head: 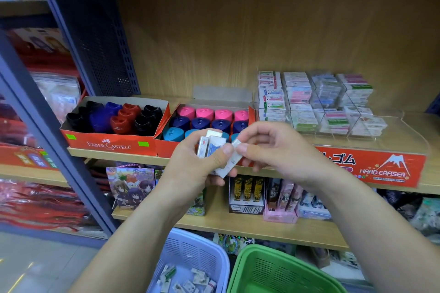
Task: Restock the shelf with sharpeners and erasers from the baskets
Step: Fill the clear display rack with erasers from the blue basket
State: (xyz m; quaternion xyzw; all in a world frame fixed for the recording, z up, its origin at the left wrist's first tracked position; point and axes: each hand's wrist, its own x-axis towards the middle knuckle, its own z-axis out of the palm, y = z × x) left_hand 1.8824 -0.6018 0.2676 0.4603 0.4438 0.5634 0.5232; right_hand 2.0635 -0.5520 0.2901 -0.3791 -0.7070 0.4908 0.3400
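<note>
My left hand (190, 164) grips a small stack of white and blue wrapped erasers (212, 144) in front of the shelf. My right hand (269, 150) pinches one of these erasers (234, 159) between thumb and forefinger, right beside the stack. Behind my hands, two red Faber-Castell boxes hold sharpeners: black, blue and red ones (114, 114) on the left, pink, navy and teal ones (209, 118) on the right. Stacked eraser packs (316, 100) fill a clear display on the right. Below, a pale blue basket (190, 257) holds several loose erasers (188, 280).
A green basket (273, 271) stands right of the blue one. The wooden shelf edge (114, 153) runs under the boxes, with a red Hard Eraser sign (381, 169) on the display front. A lower shelf carries anime-print boxes (131, 185). A dark metal upright (47, 131) rises at left.
</note>
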